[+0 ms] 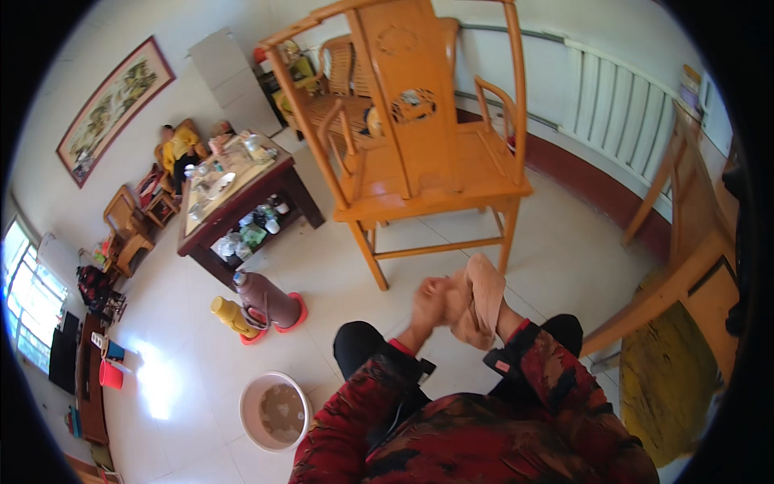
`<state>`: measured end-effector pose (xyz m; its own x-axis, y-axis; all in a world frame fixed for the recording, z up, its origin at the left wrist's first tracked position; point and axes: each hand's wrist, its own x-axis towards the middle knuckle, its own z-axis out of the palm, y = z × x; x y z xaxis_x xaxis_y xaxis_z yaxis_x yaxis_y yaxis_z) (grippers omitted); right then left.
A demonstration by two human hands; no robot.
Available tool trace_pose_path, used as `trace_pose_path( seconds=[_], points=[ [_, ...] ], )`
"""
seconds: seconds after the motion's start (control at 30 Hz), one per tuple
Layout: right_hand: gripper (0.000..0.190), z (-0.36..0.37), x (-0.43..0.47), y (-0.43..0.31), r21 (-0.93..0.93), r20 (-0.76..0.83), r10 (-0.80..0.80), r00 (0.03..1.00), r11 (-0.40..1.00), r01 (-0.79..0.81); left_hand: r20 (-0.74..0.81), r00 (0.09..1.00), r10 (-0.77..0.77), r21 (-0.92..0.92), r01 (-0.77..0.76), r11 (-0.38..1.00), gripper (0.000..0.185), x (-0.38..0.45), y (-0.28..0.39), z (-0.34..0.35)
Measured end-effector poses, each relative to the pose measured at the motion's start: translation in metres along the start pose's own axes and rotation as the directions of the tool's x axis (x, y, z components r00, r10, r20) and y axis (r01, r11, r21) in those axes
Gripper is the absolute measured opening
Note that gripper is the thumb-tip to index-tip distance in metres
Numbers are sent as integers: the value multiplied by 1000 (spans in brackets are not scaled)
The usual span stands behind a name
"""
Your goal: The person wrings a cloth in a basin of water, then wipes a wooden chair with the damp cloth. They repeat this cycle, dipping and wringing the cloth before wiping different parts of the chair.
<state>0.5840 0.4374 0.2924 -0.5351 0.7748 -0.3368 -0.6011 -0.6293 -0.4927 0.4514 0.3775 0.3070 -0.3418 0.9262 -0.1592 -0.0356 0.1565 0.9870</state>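
Observation:
A pinkish-tan cloth (482, 291) hangs bunched up in the air over my knees. My left hand (428, 304) has its fingers curled at the cloth's left side, somewhat blurred. My right hand (507, 322) is mostly hidden by the cloth, which drapes around it; only the part near the wrist shows. Just beyond my hands stands a varnished wooden armchair (423, 193), its carved back towards me. On the floor to my left sits a pale plastic basin (247, 417) holding murky water (282, 414) with some suds.
Left of the armchair are a brown thermos flask (269, 299) and a yellow one (233, 316) on red bases. Farther off stands a low table (242, 187) with clutter, and a seated person (179, 148). Another wooden chair (677, 290) is close on my right, before a white radiator (623, 103).

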Motion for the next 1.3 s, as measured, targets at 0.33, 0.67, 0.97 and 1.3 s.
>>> trace_pose_path(
  seconds=[0.33, 0.67, 0.97, 1.3],
  points=[
    [37, 40, -45, -31, -354, 232, -298, 926, 861, 366, 407, 910, 78, -718, 266, 643, 28, 36, -11, 29],
    [28, 30, 34, -16, -495, 166, -51, 985, 859, 128, 414, 888, -197, -479, 397, 783, 40, 47, -28, 7],
    [46, -11, 63, -77, -164, -83, -92, 992, 983, 77, 406, 904, -133, -271, 258, 927, 27, 96, 0, -10],
    [44, -58, -3, -168, 13, -315, -360, 878, 924, 383, 309, 950, 35, 34, -48, 998, 21, 151, 49, 65]
  ],
)
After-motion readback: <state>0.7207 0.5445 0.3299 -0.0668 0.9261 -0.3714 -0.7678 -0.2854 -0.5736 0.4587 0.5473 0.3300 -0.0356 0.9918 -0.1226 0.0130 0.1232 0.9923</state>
